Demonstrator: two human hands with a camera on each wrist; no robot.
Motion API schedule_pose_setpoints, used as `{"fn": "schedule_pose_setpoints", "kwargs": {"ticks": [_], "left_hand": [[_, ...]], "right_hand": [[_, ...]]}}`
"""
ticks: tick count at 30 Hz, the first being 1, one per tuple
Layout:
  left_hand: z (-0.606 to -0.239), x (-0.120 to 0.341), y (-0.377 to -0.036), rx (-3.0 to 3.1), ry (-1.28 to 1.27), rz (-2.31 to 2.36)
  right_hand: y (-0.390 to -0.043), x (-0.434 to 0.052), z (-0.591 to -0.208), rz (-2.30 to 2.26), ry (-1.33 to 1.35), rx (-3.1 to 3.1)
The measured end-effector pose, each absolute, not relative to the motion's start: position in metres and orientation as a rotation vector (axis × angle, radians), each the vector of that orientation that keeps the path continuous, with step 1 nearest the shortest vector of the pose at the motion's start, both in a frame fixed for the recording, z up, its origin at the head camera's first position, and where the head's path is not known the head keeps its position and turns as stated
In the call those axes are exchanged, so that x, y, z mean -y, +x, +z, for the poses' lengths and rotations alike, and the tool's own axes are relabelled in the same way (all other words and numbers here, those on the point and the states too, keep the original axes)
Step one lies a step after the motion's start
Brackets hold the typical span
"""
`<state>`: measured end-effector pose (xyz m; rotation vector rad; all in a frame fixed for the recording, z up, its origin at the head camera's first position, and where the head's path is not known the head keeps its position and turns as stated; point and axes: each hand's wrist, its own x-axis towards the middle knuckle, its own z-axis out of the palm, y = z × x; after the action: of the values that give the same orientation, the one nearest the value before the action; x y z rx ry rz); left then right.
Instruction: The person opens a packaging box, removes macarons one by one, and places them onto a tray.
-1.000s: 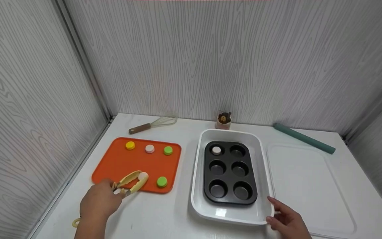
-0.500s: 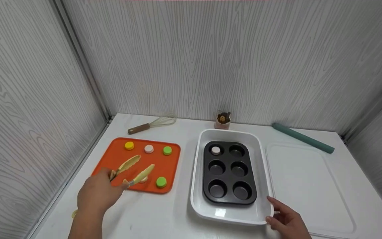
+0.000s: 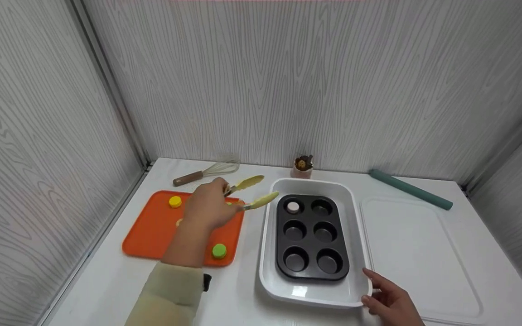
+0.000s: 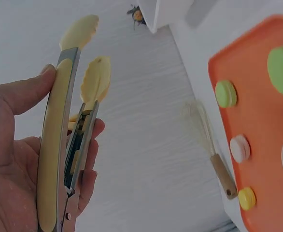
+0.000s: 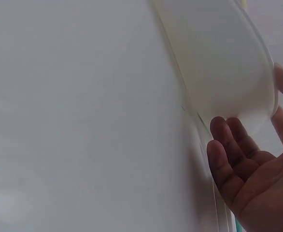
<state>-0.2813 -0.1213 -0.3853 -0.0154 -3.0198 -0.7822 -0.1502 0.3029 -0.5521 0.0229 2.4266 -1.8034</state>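
My left hand [image 3: 209, 206] grips yellow tongs [image 3: 254, 190] above the far right corner of an orange tray [image 3: 145, 233]. The tongs' tips are spread apart with nothing between them, just left of a white baking dish [image 3: 268, 253]. In the left wrist view the tongs [image 4: 59, 121] lie across my palm, thumb on top. A black muffin pan [image 3: 311, 237] sits in the dish, with one pale pink disc [image 3: 292, 207] in its far left cup. A yellow disc [image 3: 175, 202] and a green disc [image 3: 219, 250] lie on the tray; my hand hides others. My right hand [image 3: 381, 294] rests against the dish's near right corner, fingers relaxed.
A whisk [image 3: 202, 173] lies behind the tray by the back wall. A small cupcake figure [image 3: 303, 166] stands behind the dish. A green rolling pin [image 3: 410, 189] lies at the back right, and a flat white lid [image 3: 419, 253] lies right of the dish. Grey walls close in three sides.
The tongs let go of the white disc onto the tray and opened. My left hand then rose and moved right and away toward the dish. The right hand stayed put.
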Motion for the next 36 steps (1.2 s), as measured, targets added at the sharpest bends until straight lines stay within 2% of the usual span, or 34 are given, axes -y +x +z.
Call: {"fn": "schedule_pose_setpoints", "kwargs": {"ticks": [7,15,36], "left_hand": [[-0.403,0.068,-0.32,3.094,-0.176,-0.568],[-0.418,0.046,-0.351,3.18,-0.23,-0.439],[-0.419,-0.003,-0.367,3.32,-0.299,-0.131]], "right_hand": [[-0.152,-0.302,-0.552,-1.805,-0.047,-2.424],[-0.151,-0.302,-0.553,-1.811,-0.083,-2.422],[-0.148,-0.307,-0.554,-1.829,-0.095,-2.433]]}}
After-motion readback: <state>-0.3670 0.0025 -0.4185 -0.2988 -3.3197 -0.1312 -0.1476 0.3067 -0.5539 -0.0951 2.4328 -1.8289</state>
